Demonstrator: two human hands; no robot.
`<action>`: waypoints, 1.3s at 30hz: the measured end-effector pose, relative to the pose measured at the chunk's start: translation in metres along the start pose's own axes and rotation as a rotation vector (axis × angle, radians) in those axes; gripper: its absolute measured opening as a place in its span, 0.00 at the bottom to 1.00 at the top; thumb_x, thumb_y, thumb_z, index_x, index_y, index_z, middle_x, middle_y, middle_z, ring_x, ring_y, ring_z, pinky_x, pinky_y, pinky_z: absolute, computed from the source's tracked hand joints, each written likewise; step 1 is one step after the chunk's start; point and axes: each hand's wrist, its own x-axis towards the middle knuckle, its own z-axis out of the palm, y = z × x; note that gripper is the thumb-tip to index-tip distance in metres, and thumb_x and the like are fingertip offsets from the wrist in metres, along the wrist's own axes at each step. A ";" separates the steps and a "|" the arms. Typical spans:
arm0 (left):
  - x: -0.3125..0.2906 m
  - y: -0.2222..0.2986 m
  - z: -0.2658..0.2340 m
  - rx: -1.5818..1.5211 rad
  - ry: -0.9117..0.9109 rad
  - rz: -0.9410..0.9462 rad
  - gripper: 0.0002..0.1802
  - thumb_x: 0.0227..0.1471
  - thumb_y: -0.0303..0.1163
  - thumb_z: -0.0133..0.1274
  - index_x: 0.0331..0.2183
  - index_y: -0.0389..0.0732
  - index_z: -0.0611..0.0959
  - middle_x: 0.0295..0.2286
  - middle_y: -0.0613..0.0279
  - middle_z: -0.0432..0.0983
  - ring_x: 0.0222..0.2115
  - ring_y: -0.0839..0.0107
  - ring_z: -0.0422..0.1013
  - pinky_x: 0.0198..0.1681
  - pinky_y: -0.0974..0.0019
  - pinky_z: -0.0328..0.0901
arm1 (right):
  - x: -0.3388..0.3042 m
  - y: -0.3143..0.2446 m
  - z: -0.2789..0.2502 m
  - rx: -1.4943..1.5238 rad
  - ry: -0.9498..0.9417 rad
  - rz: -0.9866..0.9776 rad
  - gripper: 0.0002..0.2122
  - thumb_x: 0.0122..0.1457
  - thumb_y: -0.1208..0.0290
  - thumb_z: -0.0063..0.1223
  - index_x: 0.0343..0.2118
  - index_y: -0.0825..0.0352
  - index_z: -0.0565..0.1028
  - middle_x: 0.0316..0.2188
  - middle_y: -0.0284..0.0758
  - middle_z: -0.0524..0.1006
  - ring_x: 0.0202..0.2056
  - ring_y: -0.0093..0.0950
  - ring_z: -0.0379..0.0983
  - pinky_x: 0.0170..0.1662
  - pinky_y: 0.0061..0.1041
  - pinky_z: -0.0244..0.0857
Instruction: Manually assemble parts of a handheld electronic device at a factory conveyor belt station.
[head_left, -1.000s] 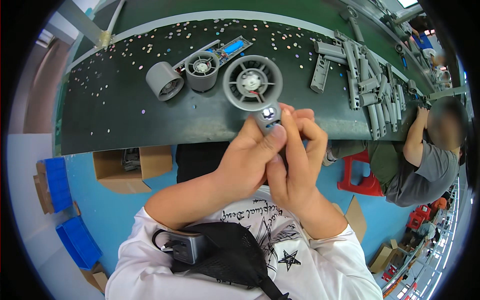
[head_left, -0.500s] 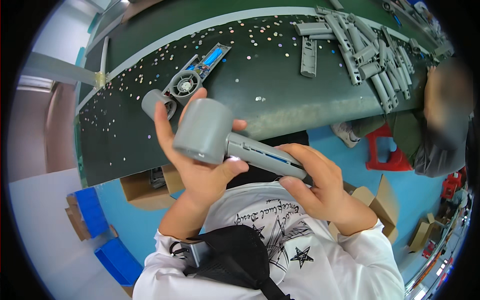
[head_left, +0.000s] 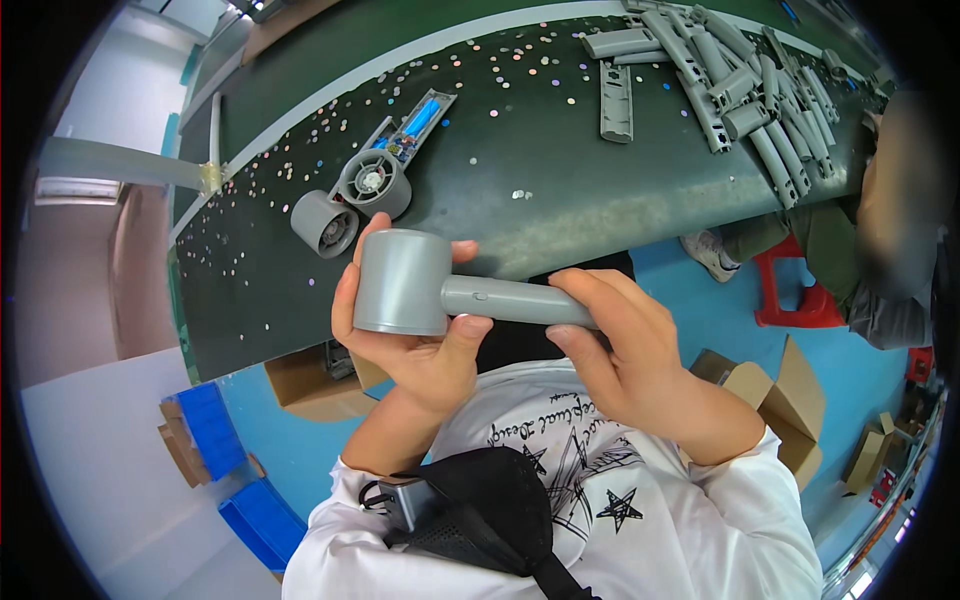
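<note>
I hold the grey handheld fan body (head_left: 455, 292) in front of my chest, below the green table (head_left: 520, 210) edge. Long axis lies roughly left-right: round head left, handle right. Left hand (head_left: 420, 340) fingers wrap the head; right hand (head_left: 625, 350) fingers clamp the handle.

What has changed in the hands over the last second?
The grey fan body has come up off the bench: a second ago both hands worked low at the bench edge. Now the left hand cups its round head and the right hand grips the handle. The loose fan parts stay on the bench.
</note>
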 end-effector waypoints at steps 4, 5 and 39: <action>0.006 0.010 -0.003 -0.113 0.026 -0.161 0.52 0.45 0.36 0.66 0.60 0.49 0.47 0.59 0.38 0.49 0.39 0.52 0.75 0.40 0.55 0.73 | 0.001 -0.009 -0.007 0.320 -0.136 0.230 0.26 0.50 0.80 0.61 0.53 0.73 0.65 0.39 0.43 0.75 0.28 0.26 0.75 0.29 0.22 0.70; 0.008 0.010 -0.004 -0.116 0.041 -0.194 0.52 0.44 0.37 0.67 0.60 0.49 0.48 0.59 0.39 0.50 0.39 0.52 0.75 0.40 0.56 0.73 | 0.000 -0.011 -0.010 0.522 -0.165 0.387 0.28 0.51 0.80 0.60 0.56 0.72 0.63 0.40 0.41 0.75 0.29 0.23 0.75 0.30 0.21 0.70; 0.085 -0.002 -0.066 -0.061 -0.146 -0.153 0.50 0.43 0.26 0.66 0.59 0.39 0.50 0.58 0.44 0.50 0.53 0.59 0.62 0.51 0.60 0.65 | 0.141 0.004 0.018 0.025 -0.618 -0.134 0.22 0.52 0.73 0.57 0.50 0.74 0.71 0.35 0.46 0.78 0.31 0.39 0.76 0.34 0.32 0.69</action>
